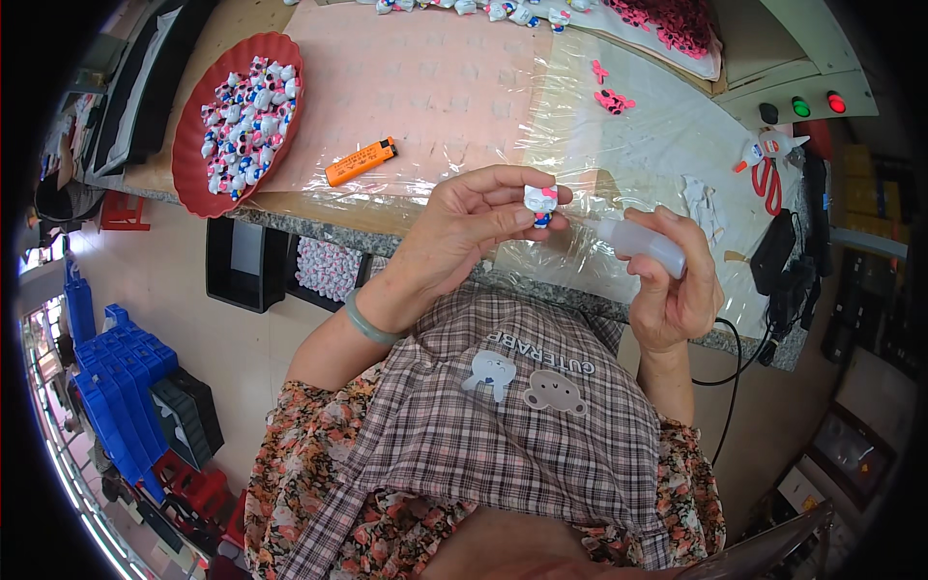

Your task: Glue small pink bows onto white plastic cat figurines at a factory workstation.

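Observation:
Pinched between the thumb and fingers of my left hand (466, 224) is a small white cat figurine (540, 201) with a pink bow and a blue body. My right hand (684, 290) is wrapped round a translucent white squeeze bottle (650, 246). The bottle lies tilted, and its thin nozzle points left at the figurine, close to its side. Whether the tip touches it I cannot tell. Both hands are above the near edge of the plastic-covered table (416, 77). Several small pink pieces (614, 101) rest on the sheet farther back.
A red scalloped tray (184, 155) of similar figurines stands at the left, with an orange box cutter (362, 161) to its right. More figurines (503, 12) line the back. Red-handled scissors (767, 184) and another bottle (773, 145) lie at the right. Black bins (242, 266) sit below the table edge.

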Demonstrator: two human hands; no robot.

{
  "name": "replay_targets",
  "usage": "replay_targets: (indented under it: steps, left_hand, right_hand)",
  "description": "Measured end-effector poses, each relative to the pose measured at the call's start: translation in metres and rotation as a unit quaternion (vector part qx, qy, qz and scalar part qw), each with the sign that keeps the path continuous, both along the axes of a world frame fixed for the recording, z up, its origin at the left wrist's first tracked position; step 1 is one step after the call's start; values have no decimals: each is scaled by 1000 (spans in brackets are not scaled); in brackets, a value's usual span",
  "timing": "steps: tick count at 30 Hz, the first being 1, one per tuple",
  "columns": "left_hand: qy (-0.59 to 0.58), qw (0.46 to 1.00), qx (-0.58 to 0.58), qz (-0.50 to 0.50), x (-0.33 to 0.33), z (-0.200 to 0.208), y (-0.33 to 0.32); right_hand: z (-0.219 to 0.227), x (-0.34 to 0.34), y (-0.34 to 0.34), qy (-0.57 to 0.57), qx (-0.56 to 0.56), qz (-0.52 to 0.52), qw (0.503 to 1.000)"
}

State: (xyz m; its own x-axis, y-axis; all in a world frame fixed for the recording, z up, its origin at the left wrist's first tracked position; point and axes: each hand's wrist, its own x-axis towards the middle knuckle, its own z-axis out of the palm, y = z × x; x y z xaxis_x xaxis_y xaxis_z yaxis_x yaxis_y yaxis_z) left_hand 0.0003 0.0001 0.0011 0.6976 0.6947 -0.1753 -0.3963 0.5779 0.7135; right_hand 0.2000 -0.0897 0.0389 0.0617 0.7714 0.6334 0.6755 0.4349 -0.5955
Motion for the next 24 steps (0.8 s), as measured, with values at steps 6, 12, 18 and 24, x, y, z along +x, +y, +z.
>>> replay_targets:
  steps: [6, 12, 18, 24]
  left_hand:
    - [4, 1000, -3, -10, 1, 1, 1]
    - [4, 1000, 11, -22, 2, 0, 2]
    - [18, 1000, -12, -3, -2, -1, 3]
    - [27, 1000, -11, -7, -7, -7, 5]
  right_hand:
    - [0, 2, 5, 1, -20, 9, 1000]
    - [-7, 4, 6, 23, -9, 12, 1000]
    - [-11, 17, 13, 358, -53, 33, 932]
    - [-28, 44, 37, 434, -192, -26, 880]
